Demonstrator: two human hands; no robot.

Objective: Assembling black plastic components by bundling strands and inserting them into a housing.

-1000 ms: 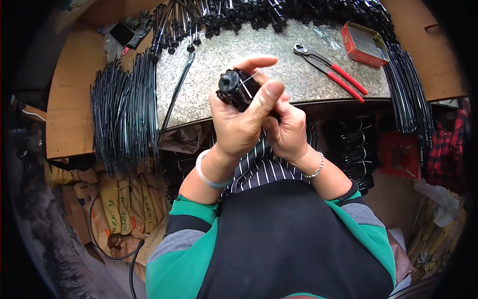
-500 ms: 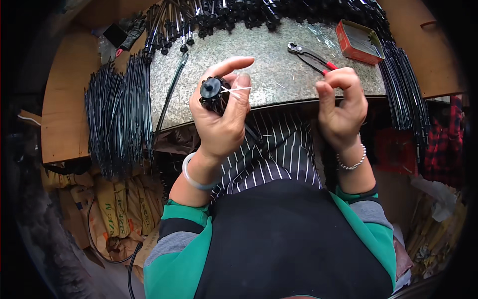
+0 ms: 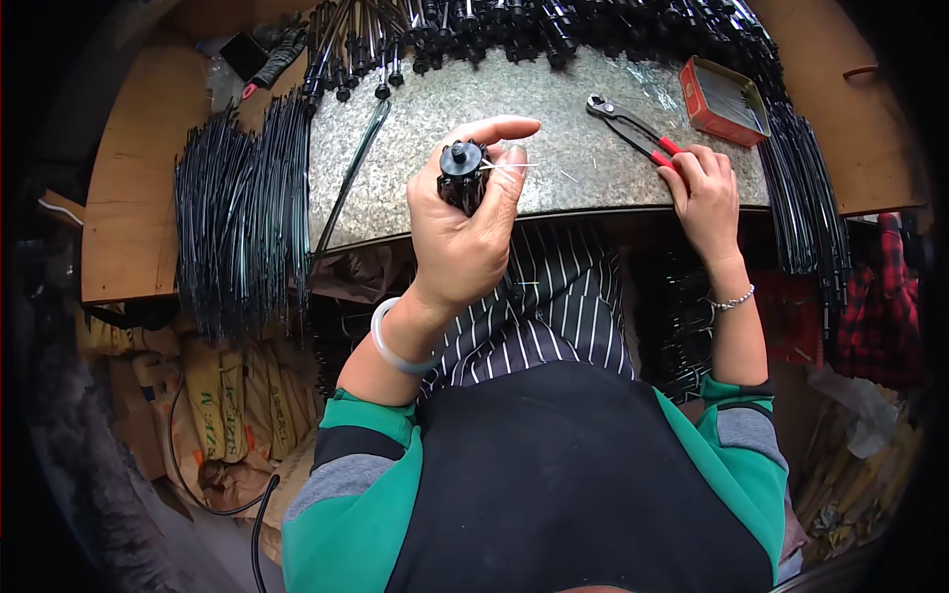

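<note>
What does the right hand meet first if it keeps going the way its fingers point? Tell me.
The right hand points up and left along the stone table; its fingertips already reach the red handles of the pliers, so those come first, though actual contact is unclear.

The left hand (image 3: 465, 232) covers the lower part of the black bundle (image 3: 462, 176). The right hand (image 3: 704, 193) hides the pliers' (image 3: 633, 128) red handle ends.

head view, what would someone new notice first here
First, the left hand raised at centre, gripping a small black ribbed part with a thin wire poking out to the right. Next, the right hand resting on the red handles of the pliers on the speckled grey worktop, beside an open red tin. Bundles of black rods lie at the left.
</note>
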